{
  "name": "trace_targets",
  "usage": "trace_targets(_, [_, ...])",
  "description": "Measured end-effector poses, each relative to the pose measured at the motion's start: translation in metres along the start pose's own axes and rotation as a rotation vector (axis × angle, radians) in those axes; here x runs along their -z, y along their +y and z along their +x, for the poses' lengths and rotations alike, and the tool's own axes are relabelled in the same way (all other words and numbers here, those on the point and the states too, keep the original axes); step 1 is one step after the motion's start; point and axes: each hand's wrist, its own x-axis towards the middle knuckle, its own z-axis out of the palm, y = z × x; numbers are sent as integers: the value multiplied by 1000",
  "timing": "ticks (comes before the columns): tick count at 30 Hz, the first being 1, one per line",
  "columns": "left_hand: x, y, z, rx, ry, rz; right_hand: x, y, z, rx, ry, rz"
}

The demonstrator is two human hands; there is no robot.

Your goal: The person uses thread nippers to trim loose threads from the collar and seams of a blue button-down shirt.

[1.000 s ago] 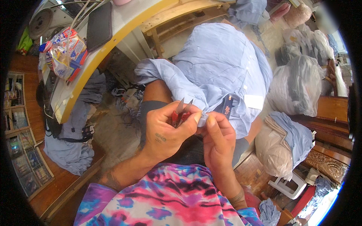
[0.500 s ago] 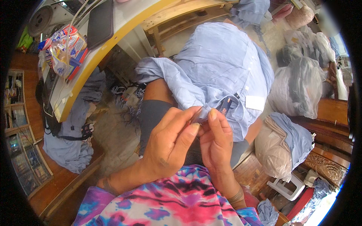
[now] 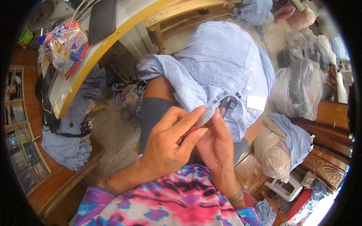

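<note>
A light blue shirt (image 3: 222, 49) lies spread over my lap and knees, its collar and sleeve bunched toward me. My left hand (image 3: 171, 141) is closed around a small tool with a red part (image 3: 193, 129); a slim greyish piece shows beyond it by the fingertips, its exact kind unclear. Close beside it, my right hand (image 3: 217, 145) pinches a bit of the shirt's edge near the collar between thumb and fingers. A dark blue hang tag (image 3: 225, 106) and a white card tag (image 3: 256, 102) lie on the shirt just past my fingertips.
A white table with a yellow edge (image 3: 109, 45) curves along the left, carrying a colourful plastic packet (image 3: 66, 47) and a dark flat pad (image 3: 102, 22). Stuffed clear bags (image 3: 299, 88) and folded garments (image 3: 292, 137) stand right. A white stool (image 3: 286, 189) is lower right. More blue clothes (image 3: 68, 150) lie left.
My left hand has turned and its fingertips have parted a little, so the red part of the tool now shows. My right fingers have shifted slightly, with the cloth still pinched.
</note>
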Motion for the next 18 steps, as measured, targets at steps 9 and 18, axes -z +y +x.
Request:
trace_targets(9, [5, -2, 3, 30, -39, -56, -10, 0, -1, 58, 87, -76])
trace_targets(18, [9, -4, 5, 40, -55, -136, -8, -2, 2, 51, 139, -155])
